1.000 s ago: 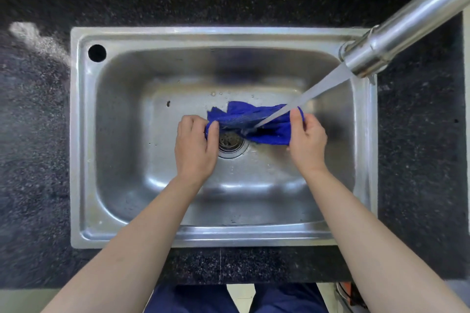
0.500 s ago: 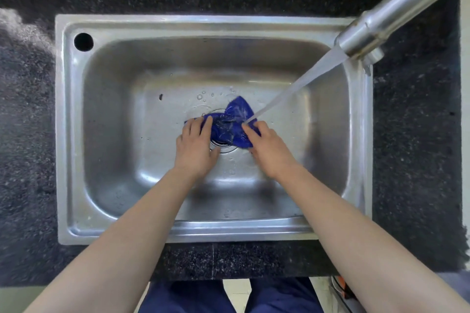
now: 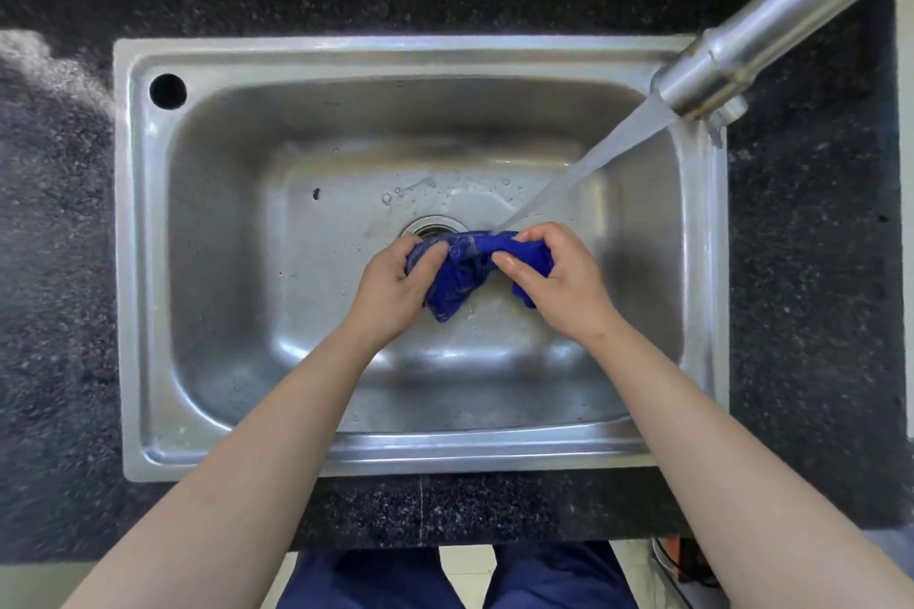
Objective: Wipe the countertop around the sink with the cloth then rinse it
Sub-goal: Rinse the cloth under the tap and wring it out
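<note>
- My 2 hands are down in the sink [image 3: 133, 262], above the basin floor; my left hand [image 3: 395, 292] has its fingers curled round the left end of the blue cloth [image 3: 462, 272]; my right hand [image 3: 559, 282] pinches the right end between thumb and curled fingers.
- The cloth is bunched up and wet between the 2 hands; a loose fold hangs below them over the basin floor; it sits on the near side of the drain [image 3: 430, 225], covering that drain's near edge.
- Water [image 3: 593, 158] pours in 1 slanting stream from the steel faucet [image 3: 771, 20] at the far right corner; it lands on the cloth's top edge, just beside my right hand.
- Droplets [image 3: 395, 198] dot the basin floor beyond the drain; 1 round hole [image 3: 168, 91] shows in the rim's far left corner.
- The dark speckled desk [image 3: 811, 312] rings the sink on every side; a pale patch [image 3: 29, 54] lies on it at the far left.
</note>
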Action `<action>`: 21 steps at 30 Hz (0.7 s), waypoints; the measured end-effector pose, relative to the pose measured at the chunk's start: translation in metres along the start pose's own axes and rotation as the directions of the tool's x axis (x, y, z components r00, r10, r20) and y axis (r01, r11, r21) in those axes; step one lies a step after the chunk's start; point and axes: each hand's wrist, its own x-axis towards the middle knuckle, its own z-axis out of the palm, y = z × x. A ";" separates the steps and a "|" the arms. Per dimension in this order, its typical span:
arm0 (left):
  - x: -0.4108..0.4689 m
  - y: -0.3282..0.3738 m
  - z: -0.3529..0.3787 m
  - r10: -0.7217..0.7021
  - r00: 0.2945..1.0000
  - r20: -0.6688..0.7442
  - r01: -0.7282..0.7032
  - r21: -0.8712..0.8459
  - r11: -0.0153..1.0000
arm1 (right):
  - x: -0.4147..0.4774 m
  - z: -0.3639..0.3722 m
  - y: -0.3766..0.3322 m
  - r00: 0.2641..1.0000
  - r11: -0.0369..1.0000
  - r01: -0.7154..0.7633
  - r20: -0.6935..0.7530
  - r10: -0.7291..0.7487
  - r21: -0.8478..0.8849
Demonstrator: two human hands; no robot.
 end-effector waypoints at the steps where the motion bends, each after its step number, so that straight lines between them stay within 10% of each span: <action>1: 0.000 0.002 0.000 -0.012 1.000 -0.002 0.012 -0.049 0.999 | -0.002 -0.001 0.004 0.999 0.998 0.043 -0.031 -0.045 -0.055; 9: 0.002 -0.021 0.013 -0.034 0.994 0.099 -0.020 0.498 0.867 | 0.005 0.021 0.025 0.981 0.728 0.122 0.192 0.014 -0.675; 16: 0.014 -0.024 0.040 -0.063 0.989 0.132 -0.051 0.715 0.698 | 0.027 0.030 0.018 0.972 0.826 0.190 0.218 -0.084 -0.531; 21: 0.021 -0.027 0.034 0.054 0.993 0.108 -0.118 0.775 0.620 | 0.020 0.018 0.019 0.961 0.715 0.199 0.276 -0.008 -0.670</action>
